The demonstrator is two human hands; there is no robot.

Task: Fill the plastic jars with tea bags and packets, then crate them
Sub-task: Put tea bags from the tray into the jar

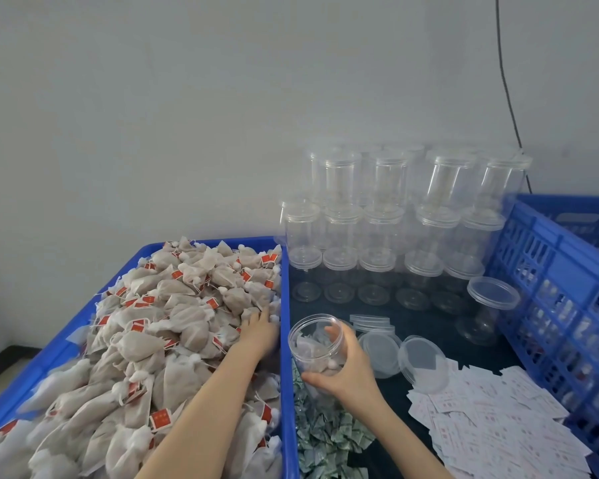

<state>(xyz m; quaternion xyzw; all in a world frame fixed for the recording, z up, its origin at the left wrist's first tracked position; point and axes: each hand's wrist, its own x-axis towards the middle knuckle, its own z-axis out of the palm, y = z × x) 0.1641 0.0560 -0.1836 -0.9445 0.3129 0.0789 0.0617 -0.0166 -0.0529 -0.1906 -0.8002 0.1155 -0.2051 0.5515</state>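
Note:
A blue bin (284, 340) on the left is heaped with beige tea bags (159, 326) carrying red tags. My left hand (258, 328) reaches into the pile near the bin's right wall, fingers among the bags; what it holds is hidden. My right hand (348, 373) grips an open clear plastic jar (313, 344), tilted toward the bin, with a few tea bags inside. Small green-patterned packets (325, 433) lie below the jar. White paper packets (498, 420) are spread at the lower right.
Empty clear jars (395, 216) are stacked in rows against the wall. Loose clear lids (419, 361) lie on the dark table beside an open jar (491, 305). A blue slatted crate (561, 292) stands along the right side. A black cable (509, 98) hangs down the wall.

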